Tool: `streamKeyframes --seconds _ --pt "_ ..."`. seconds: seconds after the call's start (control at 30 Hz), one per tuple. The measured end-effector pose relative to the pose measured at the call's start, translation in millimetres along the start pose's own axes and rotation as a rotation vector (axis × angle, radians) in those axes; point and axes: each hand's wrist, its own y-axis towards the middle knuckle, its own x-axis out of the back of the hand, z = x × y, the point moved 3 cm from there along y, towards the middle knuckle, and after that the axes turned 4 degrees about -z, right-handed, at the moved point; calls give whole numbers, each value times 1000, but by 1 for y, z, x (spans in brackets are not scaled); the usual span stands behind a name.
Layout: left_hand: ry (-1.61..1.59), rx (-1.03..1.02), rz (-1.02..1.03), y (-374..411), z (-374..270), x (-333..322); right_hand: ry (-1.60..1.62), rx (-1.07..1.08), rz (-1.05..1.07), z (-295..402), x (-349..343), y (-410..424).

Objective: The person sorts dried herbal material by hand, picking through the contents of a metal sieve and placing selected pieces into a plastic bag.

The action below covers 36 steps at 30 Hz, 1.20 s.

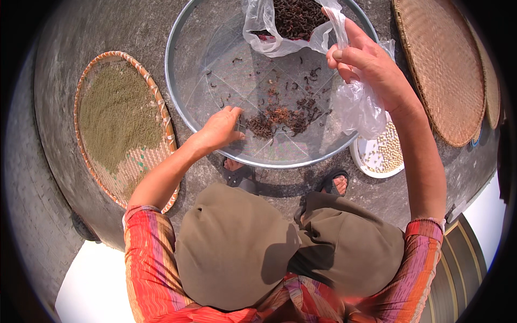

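Observation:
A large round mesh sieve [226, 155] with a metal rim lies before me. Dark, curled dried pieces [297, 123] are heaped and scattered on its mesh, with reddish crumbs [280, 115] among them. My left hand [224, 127] hovers over or rests on the sieve's near left side, fingers apart, holding nothing; whether it touches the mesh I cannot tell. My right hand [363, 60] grips the gathered edge of a clear plastic bag [264, 44] at the upper right. The bag's open mouth shows more dark pieces [297, 18] inside. Crumpled plastic [361, 109] hangs below that hand.
On the left, an oval woven tray [167, 129] holds greenish grains [117, 113]. A white dish [379, 175] of pale round beans [389, 151] sits right of the sieve. Flat woven trays [448, 72] are at the right. My sandalled feet [339, 183] are just below the sieve, on concrete.

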Motion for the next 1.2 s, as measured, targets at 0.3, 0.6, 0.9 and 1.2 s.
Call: streamKeyframes --seconds 0.3,0.6,0.9,1.2 --pt "-175 80 -146 15 -27 -50 98 -31 -19 -7 2 0" --pt "17 -210 -322 49 -53 -20 20 19 25 -7 -1 -2" --pt "96 -233 -295 50 -59 -50 18 65 42 -15 1 -1" --pt "-26 -150 -208 17 -60 -74 27 50 27 -10 -4 -6"
